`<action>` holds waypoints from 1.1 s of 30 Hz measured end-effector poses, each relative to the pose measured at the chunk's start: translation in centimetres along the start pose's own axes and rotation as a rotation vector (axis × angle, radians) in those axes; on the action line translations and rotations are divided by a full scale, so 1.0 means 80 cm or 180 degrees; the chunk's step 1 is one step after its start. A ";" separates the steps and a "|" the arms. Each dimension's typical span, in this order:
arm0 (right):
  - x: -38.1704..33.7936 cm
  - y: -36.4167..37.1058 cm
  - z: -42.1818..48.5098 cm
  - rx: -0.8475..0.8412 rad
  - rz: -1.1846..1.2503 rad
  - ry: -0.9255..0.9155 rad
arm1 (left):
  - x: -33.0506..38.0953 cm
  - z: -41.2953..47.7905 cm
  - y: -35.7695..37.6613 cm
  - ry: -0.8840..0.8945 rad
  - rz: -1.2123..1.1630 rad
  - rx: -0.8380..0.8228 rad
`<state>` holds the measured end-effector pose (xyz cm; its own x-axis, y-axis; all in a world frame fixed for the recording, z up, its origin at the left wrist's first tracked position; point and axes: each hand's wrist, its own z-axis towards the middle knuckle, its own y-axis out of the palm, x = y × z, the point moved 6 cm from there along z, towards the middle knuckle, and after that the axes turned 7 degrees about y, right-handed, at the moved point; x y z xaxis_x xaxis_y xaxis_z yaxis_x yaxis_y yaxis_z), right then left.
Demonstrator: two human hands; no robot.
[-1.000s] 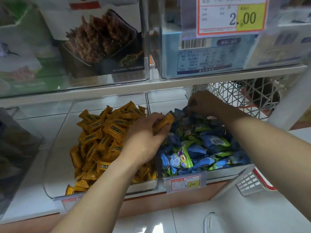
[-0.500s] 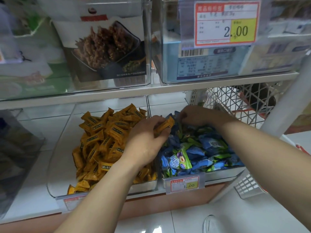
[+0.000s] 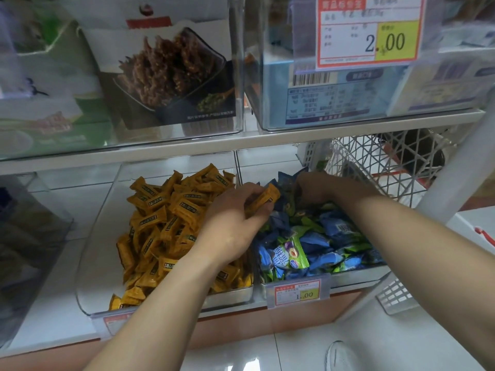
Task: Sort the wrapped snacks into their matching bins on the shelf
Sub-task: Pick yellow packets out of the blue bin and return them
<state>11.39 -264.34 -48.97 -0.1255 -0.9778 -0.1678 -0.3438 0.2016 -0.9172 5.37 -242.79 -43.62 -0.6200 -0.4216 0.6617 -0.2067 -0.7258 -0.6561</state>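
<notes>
I see a white shelf board (image 3: 187, 149) crossing the frame, met at the right by a white upright post (image 3: 460, 170). Behind the post sits a white lattice basket (image 3: 356, 167) (something dark shows through it). Below, glossy white floor tiles (image 3: 294, 352) catch soft reflections.

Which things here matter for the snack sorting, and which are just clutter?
In the job:
left hand, gripping a yellow snack
right hand, buried in the blue-green snacks
yellow snack bin
blue-green snack bin

Lying about:
2.00 price tag
white lattice basket
upper-shelf snack box
shoe
</notes>
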 end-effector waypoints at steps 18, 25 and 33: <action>0.003 -0.080 -0.098 0.1152 0.3301 -0.0246 | 0.012 -0.002 -0.008 -0.0262 -0.0440 0.0517; -0.049 -0.059 -0.145 0.0920 0.4424 -0.0230 | 0.037 0.006 0.007 -0.0486 -0.1256 0.0851; -0.092 -0.033 -0.173 0.0709 0.5237 -0.0208 | 0.034 -0.015 -0.002 -0.0896 -0.2249 0.1097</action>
<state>0.34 -256.88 -40.36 -0.1570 0.2565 -0.9537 0.2396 0.9467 0.2151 2.86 -243.14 -42.14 -0.2095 0.1085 0.9718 -0.2044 -0.9767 0.0650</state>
